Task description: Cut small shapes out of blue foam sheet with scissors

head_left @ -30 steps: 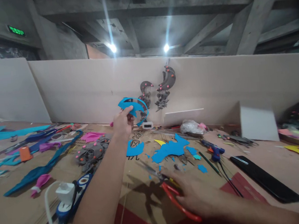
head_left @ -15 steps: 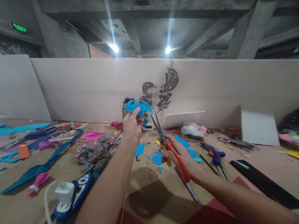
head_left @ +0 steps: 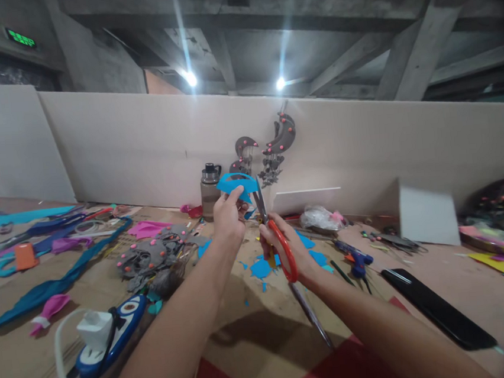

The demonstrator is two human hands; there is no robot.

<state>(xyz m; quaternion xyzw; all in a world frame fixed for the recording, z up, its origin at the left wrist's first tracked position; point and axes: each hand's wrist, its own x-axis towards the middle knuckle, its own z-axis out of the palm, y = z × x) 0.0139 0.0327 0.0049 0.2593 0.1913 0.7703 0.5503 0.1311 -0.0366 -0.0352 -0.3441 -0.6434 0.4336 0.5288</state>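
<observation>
Two hands: raised above table (head_left: 420, 274).
Left hand (head_left: 228, 215): pinches blue cutout (head_left: 232, 184).
Right hand (head_left: 287, 251): grips red-handled scissors (head_left: 271, 229), blades beside cutout.

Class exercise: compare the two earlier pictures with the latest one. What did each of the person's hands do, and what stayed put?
The right hand took the red-handled scissors off the table, raised them, and brought the blades up beside the blue cut-out. The left hand kept pinching that cut-out in the air, drifting slightly right. The blue scraps, glue gun and power strip lay as before.
</observation>
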